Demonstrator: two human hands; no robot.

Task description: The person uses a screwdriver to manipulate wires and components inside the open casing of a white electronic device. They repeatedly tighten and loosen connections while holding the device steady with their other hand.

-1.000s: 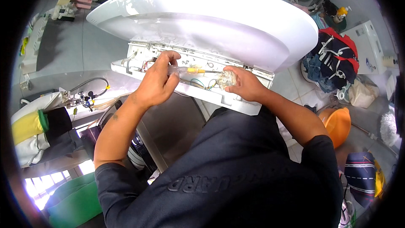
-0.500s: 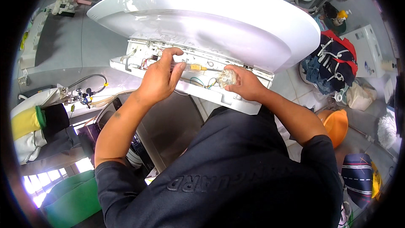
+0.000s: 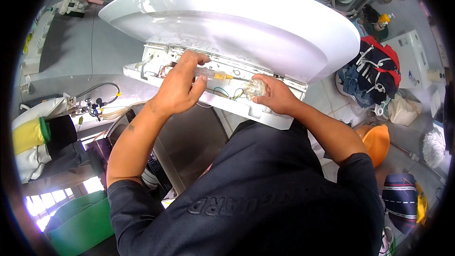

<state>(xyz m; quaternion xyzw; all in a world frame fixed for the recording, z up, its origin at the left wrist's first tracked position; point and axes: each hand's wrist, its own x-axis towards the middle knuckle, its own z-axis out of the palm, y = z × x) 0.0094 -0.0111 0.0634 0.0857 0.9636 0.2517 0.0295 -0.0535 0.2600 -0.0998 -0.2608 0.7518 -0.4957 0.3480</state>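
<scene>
My left hand (image 3: 179,86) holds a screwdriver (image 3: 212,74) with a clear and yellow handle, its thumb standing off the handle. The shaft points right, toward a small rounded, whitish translucent part (image 3: 254,89) with wires near it. My right hand (image 3: 279,96) grips that part by its right side, thumb below and fingers above. The tip meets the part's edge; whether it sits in a screw I cannot tell. Both hands are over an opened white appliance panel (image 3: 246,109) with thin coloured wires inside. Behind it rises a large curved white cover (image 3: 227,14).
Hoses and a small valve fitting (image 3: 97,109) lie at the left, beside a yellow, white and black bundle (image 3: 35,135). Piled clothes (image 3: 367,68) and an orange container (image 3: 377,143) stand at the right. A green container (image 3: 78,225) is at lower left.
My left thumb has come off the screwdriver handle and moved slightly down, showing more of the clear handle. My right hand keeps its grip on the translucent part.
</scene>
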